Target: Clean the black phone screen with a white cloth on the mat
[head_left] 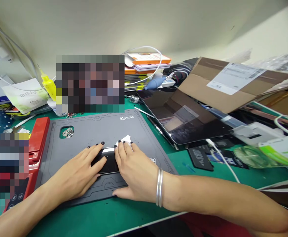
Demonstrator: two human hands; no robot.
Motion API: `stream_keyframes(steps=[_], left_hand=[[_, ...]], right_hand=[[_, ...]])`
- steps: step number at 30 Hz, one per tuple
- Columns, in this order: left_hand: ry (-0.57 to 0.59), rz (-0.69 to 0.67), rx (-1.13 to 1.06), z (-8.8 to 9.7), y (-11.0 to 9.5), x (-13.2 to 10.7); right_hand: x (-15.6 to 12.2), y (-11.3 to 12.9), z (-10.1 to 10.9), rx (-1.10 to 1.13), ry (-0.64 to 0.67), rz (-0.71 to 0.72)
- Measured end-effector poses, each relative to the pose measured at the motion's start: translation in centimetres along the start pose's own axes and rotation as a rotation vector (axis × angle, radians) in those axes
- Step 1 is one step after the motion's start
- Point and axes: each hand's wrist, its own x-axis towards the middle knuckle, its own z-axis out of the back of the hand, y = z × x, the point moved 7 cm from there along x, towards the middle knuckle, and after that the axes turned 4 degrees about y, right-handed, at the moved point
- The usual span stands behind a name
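A black glossy phone (109, 164) lies flat on the grey work mat (97, 126), its two ends partly covered by my hands. My left hand (76, 171) grips the phone's left end, with fingertips on its far side and its face and another digit by the near edge. Pressed over the right end is my right hand (136, 171), fingers close together and thumb stretched out on the mat. A white wipe (127, 138) sticks out beyond those fingertips; the rest of it is hidden under the hand.
A red tool (39, 138) borders the mat's left side. To the right lie a large dark screen panel (183, 115), an opened cardboard box (208, 82) and a white cable (224, 161). A yellow bottle (49, 87) stands back left. Small metal parts (68, 132) sit in the mat's recess.
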Motion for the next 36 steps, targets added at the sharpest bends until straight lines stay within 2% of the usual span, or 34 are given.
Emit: stream_keyframes(steps=[23,30,36], left_hand=[[-0.113,-0.016,0.072,1.1,-0.3,0.1],[-0.073,0.009,0.014,1.3,0.1,0.2],[-0.04,0.044,-0.029,0.9,0.4,-0.1]], right_hand=[[-0.1,-0.1,0.1,0.005,-0.042,-0.002],[-0.1,0.0,0.0,0.01,-0.089,-0.011],[-0.2,-0.7,0.4,0.049,-0.052,0.037]])
